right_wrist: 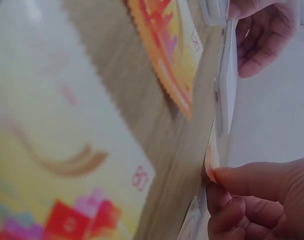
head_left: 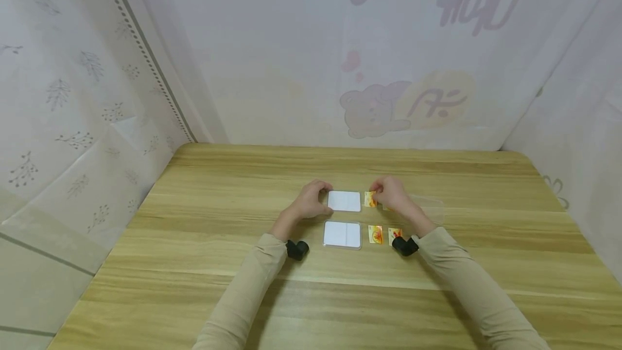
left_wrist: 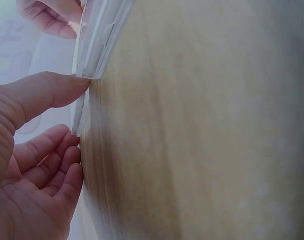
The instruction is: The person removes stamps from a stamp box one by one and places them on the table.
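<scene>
My left hand grips the left end of a flat clear plastic case with a white insert, its thumb at the near corner and fingers at the far one. Just right of that case, my right hand pinches a small yellow-orange stamp between thumb and forefinger; in the right wrist view the stamp stands edge-on at the fingertips. Another stamp lies partly hidden beneath this hand. A second, similar case lies nearer to me.
Beside the nearer case lie two stamps with perforated edges, one on the left and one partly behind the right wrist camera. A transparent sheet lies right of my right hand on the wooden table.
</scene>
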`<state>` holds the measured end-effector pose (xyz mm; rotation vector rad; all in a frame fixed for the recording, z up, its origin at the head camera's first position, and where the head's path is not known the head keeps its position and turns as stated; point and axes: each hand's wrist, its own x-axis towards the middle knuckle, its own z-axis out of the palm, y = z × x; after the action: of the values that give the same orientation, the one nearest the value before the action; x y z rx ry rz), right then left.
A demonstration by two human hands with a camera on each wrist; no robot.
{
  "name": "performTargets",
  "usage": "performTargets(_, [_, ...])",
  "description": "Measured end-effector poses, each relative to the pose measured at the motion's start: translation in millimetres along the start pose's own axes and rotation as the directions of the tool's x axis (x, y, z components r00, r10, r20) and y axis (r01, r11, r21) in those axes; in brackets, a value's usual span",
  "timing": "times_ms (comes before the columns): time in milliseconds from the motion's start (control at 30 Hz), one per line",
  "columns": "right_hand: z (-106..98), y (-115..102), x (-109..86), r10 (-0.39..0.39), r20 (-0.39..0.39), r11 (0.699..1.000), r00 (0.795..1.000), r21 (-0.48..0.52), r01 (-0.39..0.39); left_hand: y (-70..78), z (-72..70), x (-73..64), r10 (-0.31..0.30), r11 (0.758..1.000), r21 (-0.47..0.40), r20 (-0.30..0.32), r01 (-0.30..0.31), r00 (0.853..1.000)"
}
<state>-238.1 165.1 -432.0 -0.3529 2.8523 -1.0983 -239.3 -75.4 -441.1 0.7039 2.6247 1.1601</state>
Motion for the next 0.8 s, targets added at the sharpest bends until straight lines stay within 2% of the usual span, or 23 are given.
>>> performTargets(433, [1.1,-5.9,0.3,0.05,0.008,0.995,0.999,-0.084,-0.049,-0.7,-0.1,0.1,0.0,1.0,0.001,0.003,0.0,1.0])
performTargets(800, [3.7,-4.7,2.0,0.063,0.002,0.994,0.998,-0.091,-0.062,-1.3,0.0,-0.1,-0.006,1.0,-0.002,0.002,0.006,1.0])
